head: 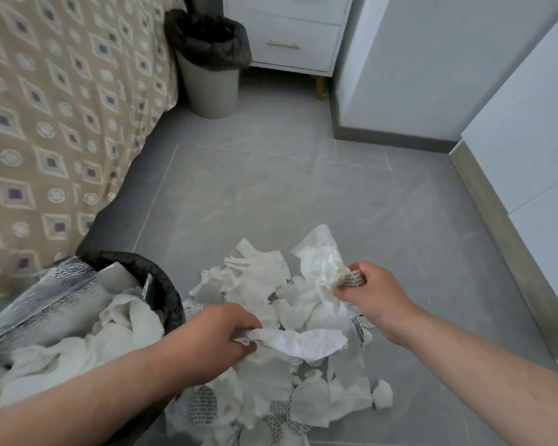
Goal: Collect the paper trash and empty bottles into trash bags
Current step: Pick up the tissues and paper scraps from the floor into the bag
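A heap of white crumpled paper trash (264, 284) lies on the grey floor in front of me. My left hand (216, 336) is closed on a crumpled white sheet (303, 342) above the heap. My right hand (374, 291) grips a wad of tissue and printed paper (326, 268) at the heap's right side. At lower left stands a bin lined with a black trash bag (165, 291), holding more paper and a shiny printed wrapper (52, 294). No bottles are in view.
A bed with a patterned beige cover (45, 123) fills the left. A second bin with a black bag (210, 62) stands at the back by a white drawer unit (290, 37). White cabinets (529, 140) line the right.
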`<action>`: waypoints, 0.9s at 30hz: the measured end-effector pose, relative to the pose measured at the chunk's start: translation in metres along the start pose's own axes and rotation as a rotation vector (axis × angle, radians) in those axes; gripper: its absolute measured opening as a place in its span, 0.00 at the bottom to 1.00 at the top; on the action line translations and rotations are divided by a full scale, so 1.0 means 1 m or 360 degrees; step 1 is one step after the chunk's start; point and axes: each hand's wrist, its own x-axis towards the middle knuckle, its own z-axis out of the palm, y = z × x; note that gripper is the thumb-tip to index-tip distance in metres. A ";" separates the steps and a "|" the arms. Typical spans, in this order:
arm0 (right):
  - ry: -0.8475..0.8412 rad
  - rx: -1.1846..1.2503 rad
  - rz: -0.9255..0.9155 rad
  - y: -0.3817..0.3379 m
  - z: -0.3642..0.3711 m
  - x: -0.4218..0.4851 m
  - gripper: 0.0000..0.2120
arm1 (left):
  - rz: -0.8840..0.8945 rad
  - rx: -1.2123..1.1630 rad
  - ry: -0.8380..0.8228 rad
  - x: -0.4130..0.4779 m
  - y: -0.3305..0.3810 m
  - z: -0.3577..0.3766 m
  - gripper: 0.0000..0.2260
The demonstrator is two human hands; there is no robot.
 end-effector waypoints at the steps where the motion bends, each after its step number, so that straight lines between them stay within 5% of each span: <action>1: 0.0020 0.0085 0.0028 0.000 0.000 -0.001 0.08 | -0.0006 -0.0074 0.0078 -0.006 0.000 -0.008 0.06; 11: -0.0068 0.0301 0.0008 -0.027 0.031 0.002 0.12 | -0.0272 -0.0050 0.0887 -0.107 -0.069 -0.082 0.13; 17: -0.0214 0.0375 -0.0093 -0.064 0.064 -0.008 0.12 | -0.0519 0.0512 0.0581 -0.127 -0.148 -0.052 0.13; 19: -0.0283 0.0405 -0.0111 -0.075 0.073 -0.014 0.15 | -0.0627 0.0539 0.0402 -0.123 -0.156 -0.037 0.29; 22: -0.0348 0.0405 -0.0147 -0.084 0.083 -0.023 0.35 | -0.0685 0.0431 0.0274 -0.122 -0.152 -0.026 0.47; 27: -0.0517 0.0540 -0.0212 -0.106 0.097 -0.038 0.13 | -0.0580 0.0459 0.0537 -0.152 -0.131 -0.050 0.48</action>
